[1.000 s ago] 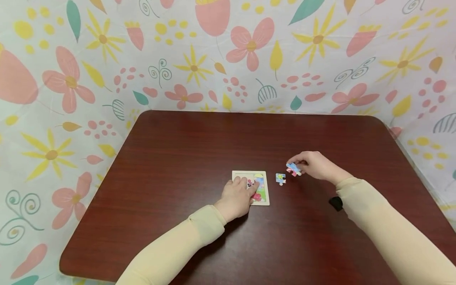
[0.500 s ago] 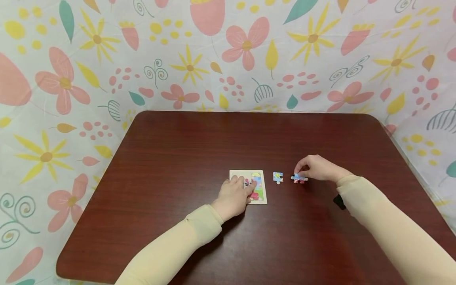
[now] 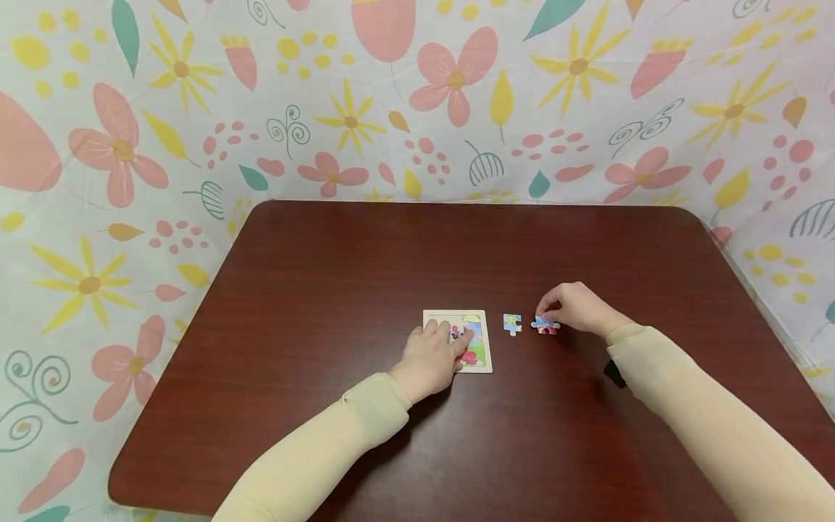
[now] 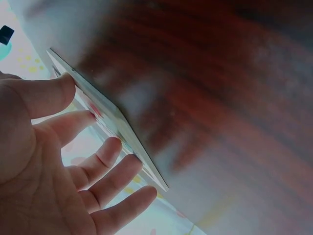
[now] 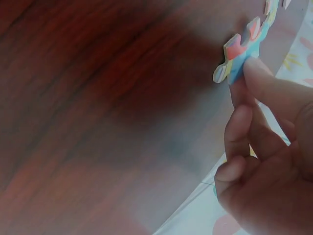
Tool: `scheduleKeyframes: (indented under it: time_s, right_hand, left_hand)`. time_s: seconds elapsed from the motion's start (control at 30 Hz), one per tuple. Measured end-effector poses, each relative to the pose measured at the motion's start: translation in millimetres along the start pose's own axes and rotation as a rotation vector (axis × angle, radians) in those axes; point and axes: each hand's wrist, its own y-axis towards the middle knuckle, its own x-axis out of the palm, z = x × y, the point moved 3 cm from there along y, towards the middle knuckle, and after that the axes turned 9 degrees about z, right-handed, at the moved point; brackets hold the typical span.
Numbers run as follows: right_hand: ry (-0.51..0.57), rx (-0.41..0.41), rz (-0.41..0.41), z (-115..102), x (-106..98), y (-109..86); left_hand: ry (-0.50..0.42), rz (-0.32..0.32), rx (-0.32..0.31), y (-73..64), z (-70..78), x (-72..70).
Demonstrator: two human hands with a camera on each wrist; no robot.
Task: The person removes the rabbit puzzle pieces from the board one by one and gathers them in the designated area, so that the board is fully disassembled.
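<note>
My left hand (image 3: 427, 362) rests on a small puzzle board (image 3: 488, 346) with a pale frame. Its spread fingers lie over the picture and cover the left part; green, blue and pink areas show at the right. In the left wrist view the thumb touches the edge of the board (image 4: 124, 122). To the right, my right hand (image 3: 580, 308) pinches a blue and pink jigsaw piece (image 3: 545, 328) between thumb and fingers, low over the table. The right wrist view shows that piece (image 5: 239, 56) with its knobs pointing outward. A second jigsaw piece (image 3: 512, 324), blue with yellow, lies between board and hand.
The dark red-brown table (image 3: 365, 261) has rounded corners. A small black object (image 3: 614, 374) sits beside the right sleeve, partly hidden. Flower-patterned cloth (image 3: 391, 94) hangs behind the table and along its sides.
My right hand has lowered the pinched jigsaw piece toward the table and turned it, so its pink side faces me. The left hand has stayed on the board.
</note>
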Motion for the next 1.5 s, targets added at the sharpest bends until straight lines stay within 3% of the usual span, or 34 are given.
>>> scheduleKeyframes:
  time_s: [0.2, 0.7, 0.87, 1.07, 1.27, 1.5]
  right_hand:
    - [-0.02, 0.004, 0.05, -2.9, 0.3, -4.1]
    - [-0.037, 0.032, 0.077, 1.5, 2.4, -7.9]
    - [-0.056, 0.033, 0.131, -0.7, -3.1, -7.2]
    - [-0.083, -0.025, 0.211, -22.0, -11.1, 0.8]
    - [-0.098, -0.09, 0.232, -51.6, -6.9, 10.8]
    - [-0.141, -0.286, 0.245, -84.9, 10.1, 23.4]
  left_hand:
    - [-0.001, -0.002, -0.004, 0.4, -0.3, -0.8]
    - [0.01, -0.012, -0.003, -0.8, -0.1, 1.1]
    - [-0.001, -0.013, -0.004, -0.7, 0.2, 1.2]
    - [-0.004, -0.014, -0.012, -1.2, 0.5, 1.3]
    - [0.001, 0.015, -0.011, -3.8, 0.2, -1.3]
    - [-0.021, 0.105, -0.006, -6.8, -0.2, -4.5]
